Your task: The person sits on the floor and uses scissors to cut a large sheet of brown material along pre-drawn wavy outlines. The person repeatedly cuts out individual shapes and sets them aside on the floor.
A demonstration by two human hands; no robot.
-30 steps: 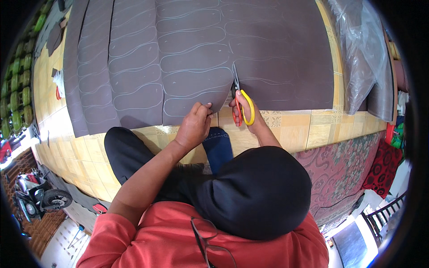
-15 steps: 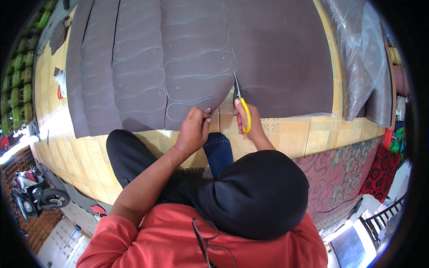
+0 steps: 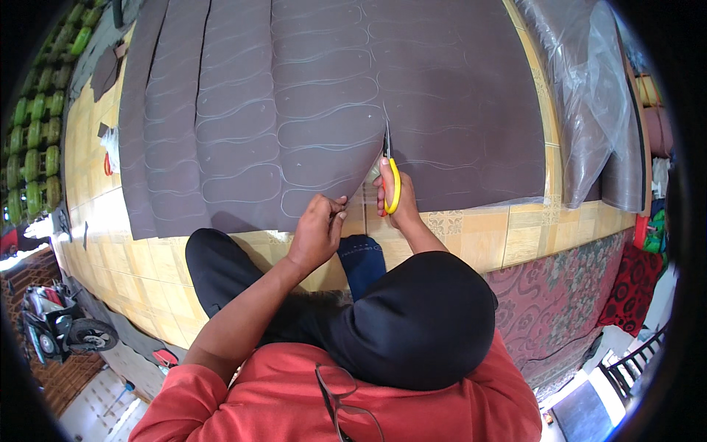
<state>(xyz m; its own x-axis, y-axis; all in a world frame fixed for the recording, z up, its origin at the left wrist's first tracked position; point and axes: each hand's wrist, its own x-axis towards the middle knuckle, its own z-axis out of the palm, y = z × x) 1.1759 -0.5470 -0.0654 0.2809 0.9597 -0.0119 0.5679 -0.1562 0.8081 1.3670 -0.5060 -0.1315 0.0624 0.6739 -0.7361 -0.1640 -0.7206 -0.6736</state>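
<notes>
A large dark brown sheet [image 3: 464,110] lies on the floor, drawn with rows of pale, shoe-sole-shaped outlines. My right hand [image 3: 403,202] grips yellow-handled scissors [image 3: 395,186], fingers through the loops. Their dark blades point away from me, at the head of a slit in the sheet. Left of that slit, my left hand [image 3: 318,230] pinches the sheet's near edge between thumb and fingers, raising it a little. Floor tiles show through the gap between the two cut sides.
Clear plastic wrap [image 3: 589,110] and a brown roll [image 3: 624,173] lie to the right. Patterned carpet [image 3: 552,295] covers the floor at near right. My foot in a dark blue sock [image 3: 362,261] is just below the slit. A motorcycle [image 3: 62,324] stands at far left.
The scissors have moved farther from me along the sheet, lengthening the slit slightly. My left hand keeps its pinch on the edge. The whole view has shifted a little.
</notes>
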